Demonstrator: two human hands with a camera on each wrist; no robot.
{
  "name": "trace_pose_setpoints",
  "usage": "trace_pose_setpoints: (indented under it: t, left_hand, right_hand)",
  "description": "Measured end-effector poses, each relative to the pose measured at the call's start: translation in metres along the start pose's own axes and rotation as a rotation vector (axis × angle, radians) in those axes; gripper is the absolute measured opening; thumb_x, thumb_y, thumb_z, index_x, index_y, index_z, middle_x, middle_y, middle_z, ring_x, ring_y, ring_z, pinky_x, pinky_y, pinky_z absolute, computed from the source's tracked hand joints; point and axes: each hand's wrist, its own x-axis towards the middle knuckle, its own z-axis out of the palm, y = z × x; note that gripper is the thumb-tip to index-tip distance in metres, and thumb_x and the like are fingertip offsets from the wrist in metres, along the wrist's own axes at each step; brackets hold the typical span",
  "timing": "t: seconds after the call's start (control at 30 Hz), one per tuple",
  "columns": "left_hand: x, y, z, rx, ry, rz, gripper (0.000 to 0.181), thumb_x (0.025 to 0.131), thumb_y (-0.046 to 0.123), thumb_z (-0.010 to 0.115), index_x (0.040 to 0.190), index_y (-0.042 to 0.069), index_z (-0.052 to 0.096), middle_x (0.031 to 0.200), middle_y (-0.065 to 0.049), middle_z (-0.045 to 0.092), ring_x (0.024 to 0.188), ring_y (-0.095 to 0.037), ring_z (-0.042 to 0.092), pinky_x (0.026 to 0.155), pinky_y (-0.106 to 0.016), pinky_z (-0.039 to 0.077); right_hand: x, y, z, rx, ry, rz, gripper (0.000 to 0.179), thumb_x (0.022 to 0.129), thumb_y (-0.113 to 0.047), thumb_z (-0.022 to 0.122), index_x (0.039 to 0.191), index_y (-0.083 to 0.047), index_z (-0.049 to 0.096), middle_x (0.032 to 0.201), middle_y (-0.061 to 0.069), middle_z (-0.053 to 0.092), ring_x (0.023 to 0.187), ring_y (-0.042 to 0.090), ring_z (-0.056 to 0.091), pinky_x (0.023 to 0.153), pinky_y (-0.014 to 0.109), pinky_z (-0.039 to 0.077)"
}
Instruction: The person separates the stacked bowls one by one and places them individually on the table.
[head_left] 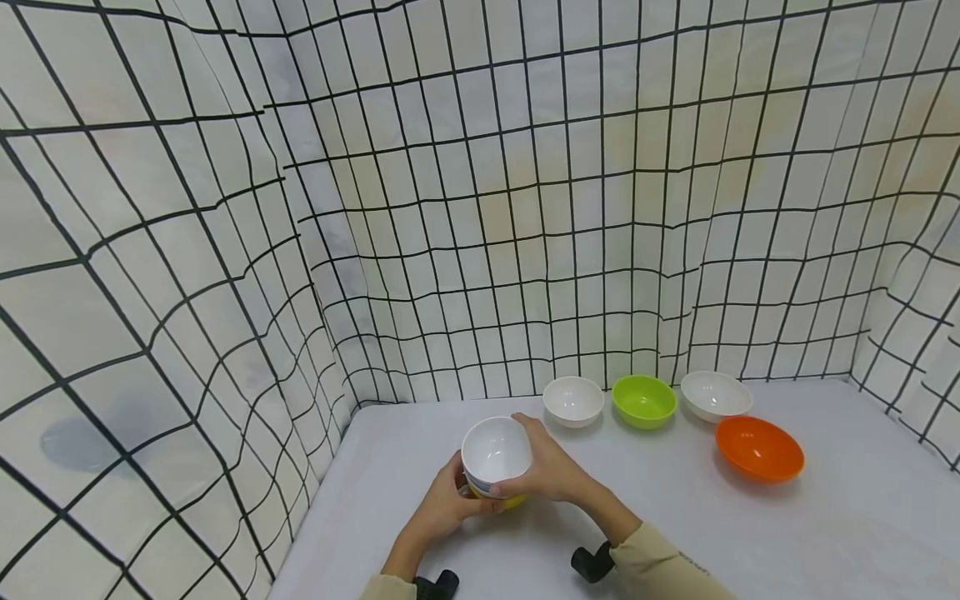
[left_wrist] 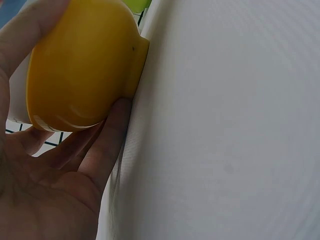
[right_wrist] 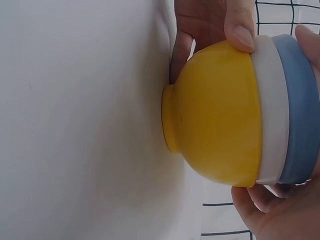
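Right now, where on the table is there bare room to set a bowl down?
Bare: left of the stack, out to the mesh wall, and between the right sleeve and the orange bowl. Crowded: the back row, where the green bowl sits between two white bowls, and the stack's sides, taken by the hands.

Left hand [left_wrist: 55, 185] holds 1 yellow bowl [left_wrist: 82, 65], 1 white bowl [left_wrist: 19, 95] nested inside; base near white tabletop [left_wrist: 225, 125].
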Motion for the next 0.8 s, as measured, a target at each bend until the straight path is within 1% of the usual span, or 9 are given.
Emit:
trace_pose_setpoints:
  t: [0.2,0.33,0.63,0.8]
  left_hand:
    - [0.0013,0.0011,-0.0024,-0.002,-0.003,-0.012,0.100,0.075,0.031,0.093,0.156,0.017,0.036,0.155,-0.010,0.048,0.144,-0.038,0.046,0.120,-0.060,0.038]
    - [0.0024,0.0029,-0.0036,0.002,-0.001,-0.006,0.099,0.075,0.031,0.093,0.156,0.017,0.037,0.155,-0.011,0.049,0.143,-0.038,0.047,0.119,-0.061,0.039]
    - [0.0011,0.0036,-0.0027,-0.015,-0.005,-0.006,0.098,0.076,0.026,0.092,0.156,0.017,0.037,0.156,-0.011,0.048,0.143,-0.038,0.047,0.118,-0.061,0.040]
    - [0.0004,0.0024,-0.0016,-0.016,-0.002,-0.003,0.097,0.076,0.026,0.092,0.156,0.017,0.037,0.155,-0.010,0.049,0.143,-0.037,0.047,0.118,-0.060,0.040]
  right_hand:
    - [-0.0003,-0.0011,0.0003,0.009,0.016,0.001,0.116,0.071,-0.046,0.091,0.159,-0.010,0.026,0.147,0.014,0.046,0.127,0.029,0.055,0.102,0.051,0.056]
    - [0.0005,-0.0018,0.0002,0.006,0.027,-0.014,0.115,0.071,-0.046,0.091,0.158,-0.008,0.027,0.146,0.014,0.047,0.126,0.029,0.055,0.101,0.051,0.056]
    - [-0.0009,-0.0013,0.0018,0.008,0.036,-0.019,0.114,0.070,-0.046,0.092,0.157,-0.008,0.029,0.144,0.013,0.047,0.125,0.029,0.055,0.101,0.051,0.056]
    - [-0.0019,-0.0008,0.0032,0.008,0.047,-0.003,0.116,0.070,-0.047,0.092,0.158,-0.008,0.028,0.145,0.013,0.047,0.126,0.029,0.055,0.102,0.052,0.056]
